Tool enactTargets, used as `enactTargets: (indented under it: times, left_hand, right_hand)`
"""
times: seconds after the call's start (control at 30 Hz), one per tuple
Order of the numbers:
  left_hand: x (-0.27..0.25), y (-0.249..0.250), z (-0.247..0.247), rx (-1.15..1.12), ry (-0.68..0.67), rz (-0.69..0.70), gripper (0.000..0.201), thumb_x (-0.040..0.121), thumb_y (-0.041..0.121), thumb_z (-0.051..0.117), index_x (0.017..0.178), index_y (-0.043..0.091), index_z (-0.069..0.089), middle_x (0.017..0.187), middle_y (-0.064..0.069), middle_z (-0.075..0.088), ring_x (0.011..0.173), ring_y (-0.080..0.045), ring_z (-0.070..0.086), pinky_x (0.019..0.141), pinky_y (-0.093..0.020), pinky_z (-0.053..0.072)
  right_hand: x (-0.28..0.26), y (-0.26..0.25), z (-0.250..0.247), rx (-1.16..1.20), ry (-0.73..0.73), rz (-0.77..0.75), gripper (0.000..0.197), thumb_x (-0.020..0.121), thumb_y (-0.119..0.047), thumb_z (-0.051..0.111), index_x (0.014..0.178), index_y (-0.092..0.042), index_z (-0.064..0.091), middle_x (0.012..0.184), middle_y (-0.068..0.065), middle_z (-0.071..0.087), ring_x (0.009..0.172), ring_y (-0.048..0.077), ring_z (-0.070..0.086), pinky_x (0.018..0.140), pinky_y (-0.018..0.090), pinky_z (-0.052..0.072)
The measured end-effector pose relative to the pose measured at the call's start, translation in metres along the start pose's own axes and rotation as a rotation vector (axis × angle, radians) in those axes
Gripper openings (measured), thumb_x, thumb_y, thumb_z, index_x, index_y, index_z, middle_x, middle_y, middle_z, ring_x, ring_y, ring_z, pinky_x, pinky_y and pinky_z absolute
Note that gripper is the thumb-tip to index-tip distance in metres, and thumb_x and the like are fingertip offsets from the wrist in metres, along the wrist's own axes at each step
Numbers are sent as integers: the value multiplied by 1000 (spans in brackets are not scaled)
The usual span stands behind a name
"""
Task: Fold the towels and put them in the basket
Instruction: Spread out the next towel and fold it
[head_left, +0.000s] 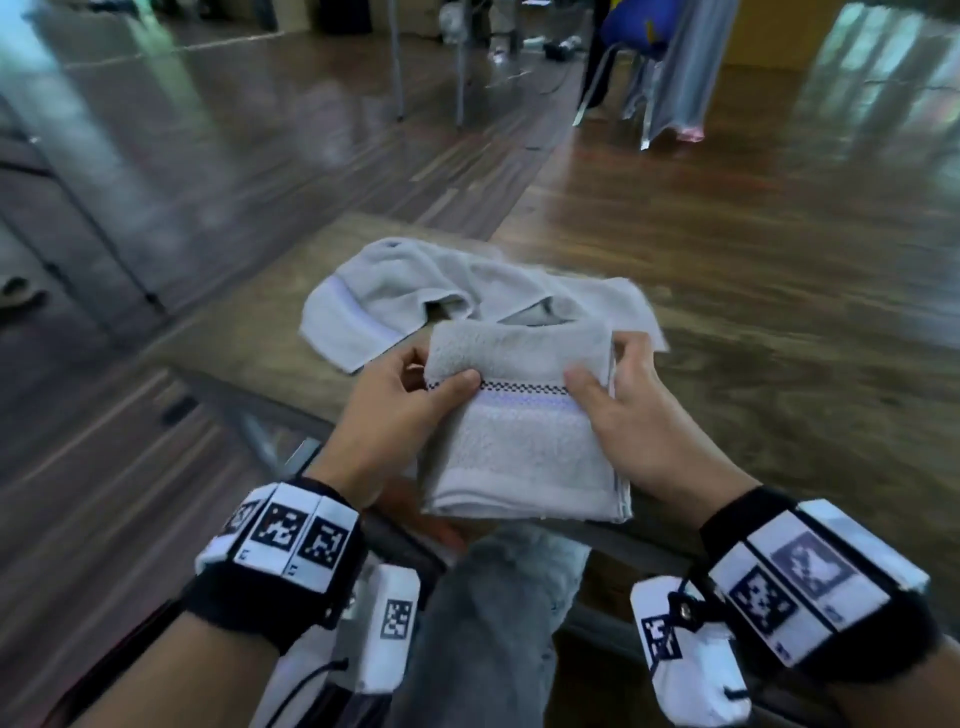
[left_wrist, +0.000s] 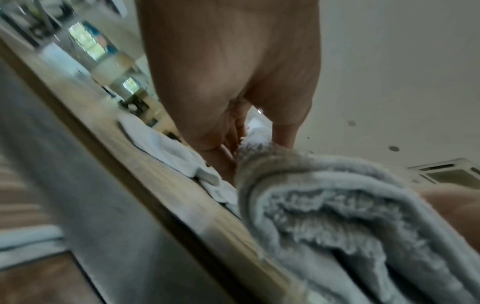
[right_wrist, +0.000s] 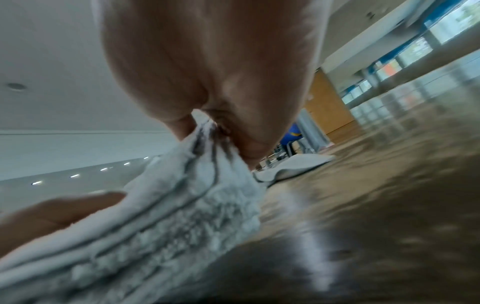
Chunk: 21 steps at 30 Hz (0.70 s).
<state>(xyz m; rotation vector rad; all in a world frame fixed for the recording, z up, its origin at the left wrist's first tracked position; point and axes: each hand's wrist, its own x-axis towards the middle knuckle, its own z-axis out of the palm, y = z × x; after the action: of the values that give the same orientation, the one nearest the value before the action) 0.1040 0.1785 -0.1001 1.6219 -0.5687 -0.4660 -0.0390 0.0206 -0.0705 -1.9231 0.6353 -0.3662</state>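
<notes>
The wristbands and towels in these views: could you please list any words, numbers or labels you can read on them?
No readable words or numbers anywhere.
Black wristbands: white tiles with black square-pattern markers, no letters; small marks beneath them too blurred to read.
Folded grey terry towel: checkered woven band only, no text.
Crumpled grey towel: no visible label.

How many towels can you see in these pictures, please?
2. A folded towel is held at the near table edge by the left hand and right hand; an unfolded towel lies just beyond it. No others visible.
</notes>
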Motion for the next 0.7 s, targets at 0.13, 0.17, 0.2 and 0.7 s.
enactTargets:
  times: [0.13,0.17,0.2,0.7]
  left_hand:
    - [-21,-37,-86,-32,217,-69,14,87,28,75,94,21,65,93,-7,76,87,-25,72,81,-48,56]
    - [-29,-48,-106,-23,274,-90,15,87,32,73,96,23,64,94,-6,76,89,-27,72,83,-52,56]
    - [-39,-60,-125,0,330,-107,19,88,35,72,99,23,63,96,-4,76,92,-27,72,83,-53,56]
    - [-127,-255,-152,100,564,-596,22,82,-1,66,77,20,63,85,5,66,82,-12,58,72,-11,43]
  right_hand:
    - [14,-34,79,-117,-153,-28,35,98,-29,55,122,-22,31,102,-8,61,81,1,64,68,26,51]
    - [14,-39,101,-144,-179,-40,35,96,-29,56,120,-22,32,101,-5,61,82,7,63,65,27,48]
    - [13,-43,123,-158,-213,-60,35,95,-28,57,119,-23,33,101,-4,60,84,10,61,64,27,44]
    - [18,39,323,-518,-667,256,52,93,-15,58,133,-8,26,114,15,59,97,33,59,76,34,41]
